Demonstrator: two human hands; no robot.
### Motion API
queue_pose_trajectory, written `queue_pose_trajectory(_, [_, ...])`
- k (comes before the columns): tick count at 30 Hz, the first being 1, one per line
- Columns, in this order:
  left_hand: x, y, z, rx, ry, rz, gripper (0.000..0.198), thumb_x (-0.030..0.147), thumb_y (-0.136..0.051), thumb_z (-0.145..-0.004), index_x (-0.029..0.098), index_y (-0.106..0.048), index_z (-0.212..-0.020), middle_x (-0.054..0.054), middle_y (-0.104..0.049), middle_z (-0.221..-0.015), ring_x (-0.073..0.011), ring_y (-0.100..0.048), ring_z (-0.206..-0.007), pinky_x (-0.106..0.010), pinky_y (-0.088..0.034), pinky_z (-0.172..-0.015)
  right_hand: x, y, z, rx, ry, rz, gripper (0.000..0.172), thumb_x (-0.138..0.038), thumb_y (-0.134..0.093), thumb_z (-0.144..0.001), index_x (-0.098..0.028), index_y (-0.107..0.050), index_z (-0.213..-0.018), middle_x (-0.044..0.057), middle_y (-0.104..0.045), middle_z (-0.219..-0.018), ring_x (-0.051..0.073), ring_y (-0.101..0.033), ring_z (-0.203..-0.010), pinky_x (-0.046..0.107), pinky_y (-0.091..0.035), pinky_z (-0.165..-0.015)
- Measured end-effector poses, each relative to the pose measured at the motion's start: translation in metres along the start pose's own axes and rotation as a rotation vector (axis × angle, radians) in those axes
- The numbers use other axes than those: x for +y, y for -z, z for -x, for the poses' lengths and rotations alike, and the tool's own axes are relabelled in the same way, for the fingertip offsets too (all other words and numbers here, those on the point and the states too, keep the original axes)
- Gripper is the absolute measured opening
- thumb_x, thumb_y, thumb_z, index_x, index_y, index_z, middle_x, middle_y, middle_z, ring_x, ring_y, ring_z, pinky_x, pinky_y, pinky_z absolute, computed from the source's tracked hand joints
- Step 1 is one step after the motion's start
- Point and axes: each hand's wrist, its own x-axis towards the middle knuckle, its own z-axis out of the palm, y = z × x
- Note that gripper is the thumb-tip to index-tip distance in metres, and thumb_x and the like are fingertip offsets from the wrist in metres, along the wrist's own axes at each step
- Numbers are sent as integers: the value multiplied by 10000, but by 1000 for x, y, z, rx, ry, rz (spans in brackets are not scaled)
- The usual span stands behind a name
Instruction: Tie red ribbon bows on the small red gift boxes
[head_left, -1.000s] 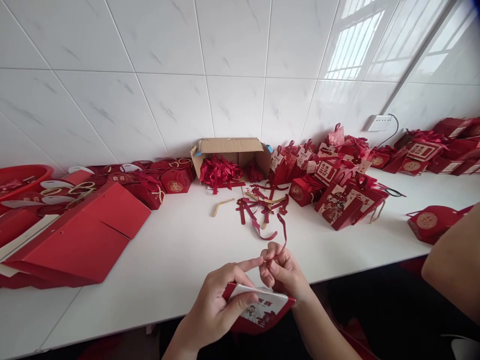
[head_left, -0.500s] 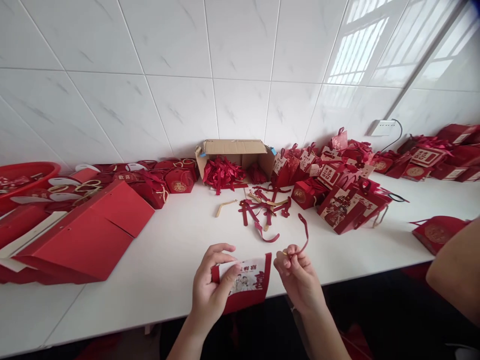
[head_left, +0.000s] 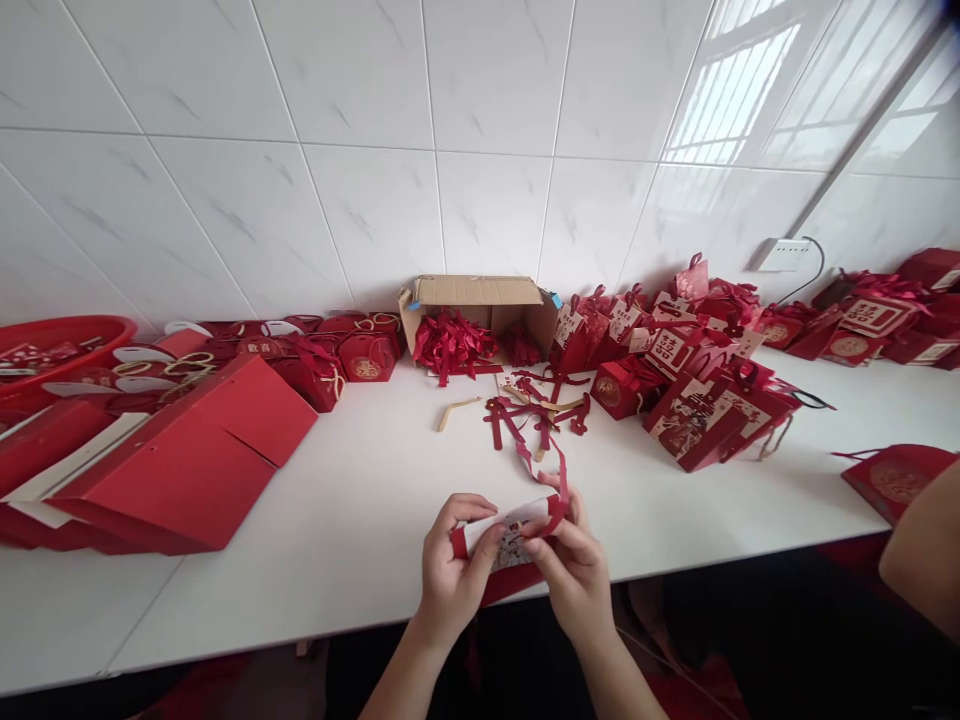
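My left hand point(head_left: 457, 565) grips a small red paper gift box point(head_left: 517, 580) by its left side, thumb on the white printed panel point(head_left: 512, 538). My right hand point(head_left: 579, 575) is closed at the box's upper right edge, pinching a dark red strap point(head_left: 562, 468) there. That strap rises above the fingers in a curve. Whether it passes through the box cannot be seen, as the fingers cover the spot. Just beyond my hands lies a loose pile of red and gold straps point(head_left: 541, 408) on the white table point(head_left: 360, 500).
A cardboard box point(head_left: 480, 290) of red ribbons stands against the tiled wall. Folded red boxes point(head_left: 187, 460) and a red basin point(head_left: 112, 328) occupy the left. Finished-looking gift boxes point(head_left: 682, 415) cluster on the right. Another person's arm point(head_left: 926, 550) is at the right edge.
My right hand has moved left with the strap and now meets the box's upper right edge. My left hand and the box have shifted slightly right in the view.
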Motion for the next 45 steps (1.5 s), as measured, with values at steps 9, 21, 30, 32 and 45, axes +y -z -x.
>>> queue_pose_trajectory(9, [-6, 2, 4, -6, -30, 61, 81, 258, -572, -862, 186, -585, -897, -52, -624, -872, -175, -627, -823, -281, -500, -724, -3, -9, -1, 18, 65, 73, 103, -234, -675, -796, -293, -755, -823, 86, -496, -1281, 311, -416, -1227, 476, -370, -988])
queue_pose_trajectory(21, [-1, 1, 19, -100, -204, 133, 126, 249, -505, -904, 193, -593, -975, -95, -650, -896, -196, -646, -832, -322, -533, -717, 0, -3, 5, 128, 194, -29, 583, -134, -779, -672, -357, -592, -1177, 71, -570, -1204, 275, -573, -1055, 424, -485, -819])
queue_pose_trajectory(30, [28, 34, -15, -321, 27, 195, 426, 467, -331, -946, 181, -646, -974, -138, -625, -1043, -251, -603, -981, -379, -486, -856, -3, 11, 2, -84, 46, -114, 234, -161, -766, -687, -222, -548, -745, -36, -544, -672, 119, -463, -599, 243, -366, -557])
queue_pose_trajectory(32, [40, 41, -30, -269, -21, 76, 215, 277, -488, -915, 215, -615, -1077, -117, -594, -1139, -230, -579, -1035, -342, -483, -856, -6, 11, 3, -160, 59, -140, 250, -165, -770, -689, -225, -537, -755, -31, -544, -690, 123, -462, -613, 250, -362, -567])
queue_pose_trajectory(45, [69, 40, -26, -265, 249, 65, 86, 227, -639, -820, 191, -708, -857, -43, -731, -809, -172, -688, -760, -251, -555, -713, -43, 10, 0, -245, 421, 282, 247, -225, -752, -748, -226, -514, -814, -4, -570, -695, 159, -508, -639, 293, -385, -600])
